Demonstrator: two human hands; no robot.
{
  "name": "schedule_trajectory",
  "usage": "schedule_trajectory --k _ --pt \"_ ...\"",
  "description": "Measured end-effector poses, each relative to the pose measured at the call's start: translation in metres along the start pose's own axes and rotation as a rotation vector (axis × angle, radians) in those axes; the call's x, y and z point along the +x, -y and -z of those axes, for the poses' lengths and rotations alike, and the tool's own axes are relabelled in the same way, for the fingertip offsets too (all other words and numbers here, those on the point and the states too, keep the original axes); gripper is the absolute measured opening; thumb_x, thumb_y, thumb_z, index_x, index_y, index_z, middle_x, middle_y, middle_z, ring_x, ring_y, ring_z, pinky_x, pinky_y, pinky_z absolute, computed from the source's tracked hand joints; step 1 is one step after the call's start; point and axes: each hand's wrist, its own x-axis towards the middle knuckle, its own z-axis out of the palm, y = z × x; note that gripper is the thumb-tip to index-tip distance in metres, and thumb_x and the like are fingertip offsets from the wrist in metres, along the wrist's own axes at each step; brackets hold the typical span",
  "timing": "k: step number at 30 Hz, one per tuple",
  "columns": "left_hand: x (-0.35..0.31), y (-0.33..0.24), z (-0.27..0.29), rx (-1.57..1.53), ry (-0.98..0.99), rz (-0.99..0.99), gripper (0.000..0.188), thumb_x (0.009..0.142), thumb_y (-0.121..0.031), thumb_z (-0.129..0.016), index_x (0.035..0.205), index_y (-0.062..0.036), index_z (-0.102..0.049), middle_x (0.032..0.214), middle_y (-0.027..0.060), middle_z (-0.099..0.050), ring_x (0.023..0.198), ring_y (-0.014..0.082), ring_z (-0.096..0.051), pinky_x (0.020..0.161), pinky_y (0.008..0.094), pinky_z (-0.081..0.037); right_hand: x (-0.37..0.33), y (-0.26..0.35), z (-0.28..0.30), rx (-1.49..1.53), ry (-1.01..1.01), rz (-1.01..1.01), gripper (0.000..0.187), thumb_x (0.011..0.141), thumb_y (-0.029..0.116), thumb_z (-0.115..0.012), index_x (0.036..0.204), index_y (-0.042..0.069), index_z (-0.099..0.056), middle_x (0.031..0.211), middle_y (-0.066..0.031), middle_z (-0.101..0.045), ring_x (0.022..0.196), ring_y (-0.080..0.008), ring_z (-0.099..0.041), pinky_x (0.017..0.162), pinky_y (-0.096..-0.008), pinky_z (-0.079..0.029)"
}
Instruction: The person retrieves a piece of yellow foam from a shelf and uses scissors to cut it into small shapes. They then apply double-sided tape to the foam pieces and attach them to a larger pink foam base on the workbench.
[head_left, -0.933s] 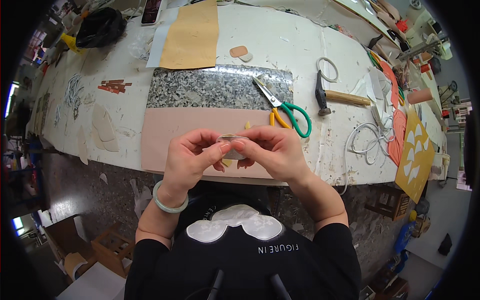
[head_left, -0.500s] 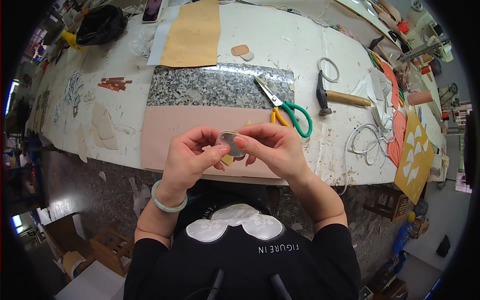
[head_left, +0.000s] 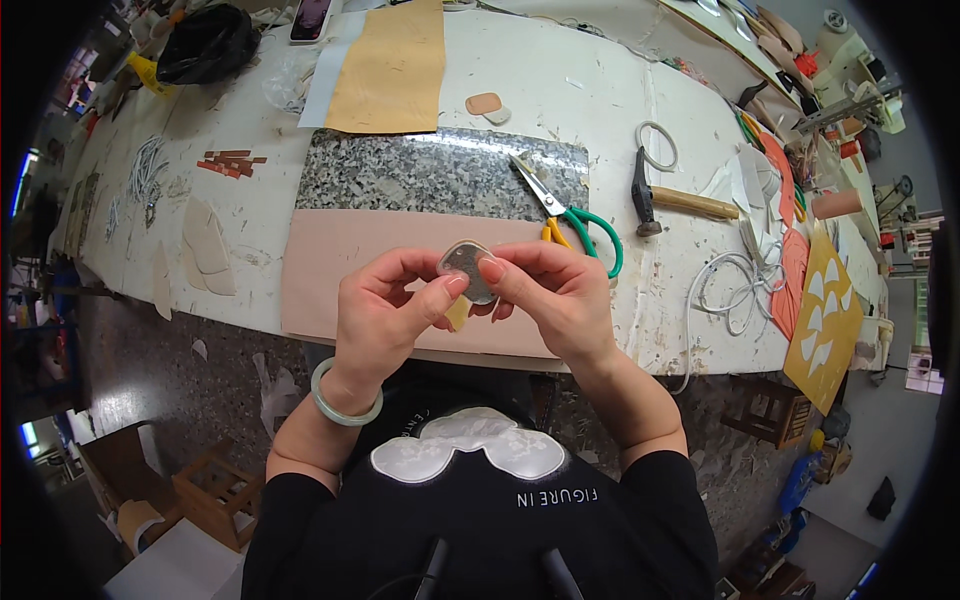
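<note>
Between my two hands is a small grey rounded piece with a pale edge (head_left: pixel 462 262), held up above a pink sheet (head_left: pixel 330 270). My left hand (head_left: pixel 388 300) pinches its left side with thumb and fingers. On the right side my right hand (head_left: pixel 548 295) grips it the same way, its thumb on the grey face. A bit of yellow material (head_left: pixel 458 314) shows below the piece, close to the left fingertips; whether it is held I cannot tell. Behind my right hand lie scissors with green handles (head_left: pixel 596 235), partly over a yellow-handled tool (head_left: pixel 556 234).
A speckled stone slab (head_left: pixel 400 170) lies beyond the pink sheet. To the right are a hammer (head_left: pixel 690 202), a metal ring (head_left: pixel 658 146) and coiled white cord (head_left: pixel 735 290). Tan card (head_left: pixel 390 70), two small rounded pieces (head_left: pixel 484 103) and reddish strips (head_left: pixel 230 163) lie further off.
The grey piece has risen slightly and tipped, so more of its face and pale upper edge shows. Both hands keep their pinch. The view has shifted a little.
</note>
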Motion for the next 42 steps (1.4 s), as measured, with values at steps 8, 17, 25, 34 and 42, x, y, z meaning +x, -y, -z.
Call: schedule_trajectory --k 8,17,25,34,42 --pt "-0.006 -0.002 -0.002 0.144 -0.037 -0.142 0.018 0.083 -0.001 -0.065 0.099 0.0074 -0.061 0.088 0.0106 -0.066 0.071 0.0124 -0.064 0.059 0.0223 -0.055 -0.005 -0.011 -0.001 0.021 -0.021 0.077 0.025 0.087 0.013 -0.064 0.104 -0.005 -0.063 0.090 -0.0085 -0.066 0.075 -0.0136 -0.065 0.064 -0.0226 -0.054" --pt "0.002 0.000 -0.001 0.033 -0.037 -0.014 0.018 0.083 -0.006 -0.067 0.096 0.0060 -0.063 0.082 0.0097 -0.065 0.070 0.0125 -0.064 0.057 0.0224 -0.055 -0.008 -0.008 -0.004 0.073 -0.018 -0.046 0.025 0.088 0.014 -0.063 0.105 -0.005 -0.061 0.089 -0.0080 -0.066 0.075 -0.0127 -0.065 0.064 -0.0231 -0.053" --pt "-0.005 -0.006 0.000 0.110 0.039 0.001 0.016 0.083 -0.006 -0.067 0.094 0.0044 -0.063 0.078 0.0071 -0.064 0.066 0.0100 -0.062 0.056 0.0210 -0.052 -0.009 0.000 -0.004 0.021 0.029 0.011 0.025 0.087 0.017 -0.065 0.103 -0.002 -0.063 0.091 -0.0057 -0.066 0.078 -0.0093 -0.063 0.063 -0.0209 -0.052" --pt "-0.018 -0.021 -0.014 0.085 0.159 -0.112 0.016 0.084 -0.005 -0.065 0.097 0.0040 -0.063 0.081 0.0050 -0.065 0.068 0.0081 -0.061 0.056 0.0199 -0.050 -0.037 0.008 -0.019 -0.134 -0.105 0.342 0.016 0.087 0.008 -0.064 0.099 -0.003 -0.064 0.086 -0.0050 -0.062 0.073 -0.0071 -0.059 0.061 -0.0197 -0.050" --pt "-0.025 -0.032 -0.027 0.334 0.260 -0.633 0.021 0.078 0.001 -0.069 0.097 -0.0040 -0.065 0.093 0.0059 -0.065 0.079 0.0092 -0.060 0.057 0.0210 -0.049 -0.062 0.034 -0.018 -0.479 -0.096 0.676 0.034 0.078 -0.004 -0.067 0.112 -0.004 -0.059 0.104 -0.0164 -0.062 0.099 -0.0215 -0.059 0.081 -0.0303 -0.048"
